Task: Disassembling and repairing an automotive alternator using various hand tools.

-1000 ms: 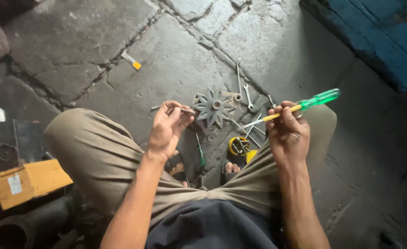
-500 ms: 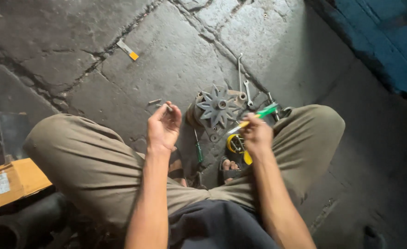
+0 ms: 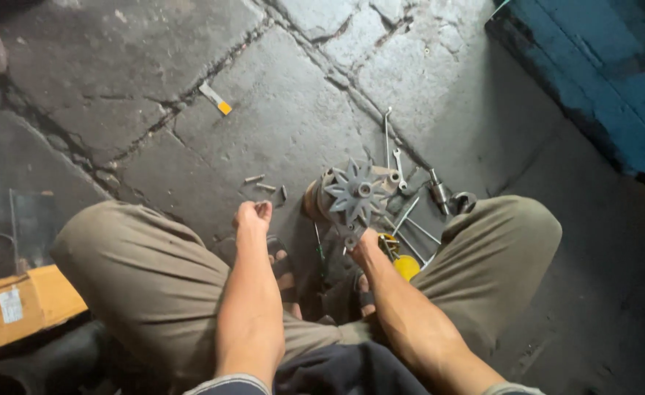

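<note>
One view only, from the head camera looking down between the knees of a person squatting on a cracked grey stone floor [image 3: 191, 80]. The left hand [image 3: 251, 216] is loosely curled, fingers bent inward, and seems to pinch a small metal piece, though it is too small to tell for sure. The right hand [image 3: 363, 241] reaches down to the lower edge of the round grey metal alternator with a finned fan wheel [image 3: 353, 196]; whether it grips the casing or only touches it cannot be told, since the fingers are hidden beneath. The alternator stands on the floor just ahead of the feet, between the knees, its fan face turned up towards the camera and its shaft axis running from the floor upward, tilted slightly left. Three short grey bolts [image 3: 264, 186] lie loose on the floor just left of it, so some fasteners look already out, while the housing itself is in one piece. Slim steel spanners [image 3: 388, 135] and a yellow-handled tool [image 3: 406, 266] lie to the right, near the right knee.
</note>
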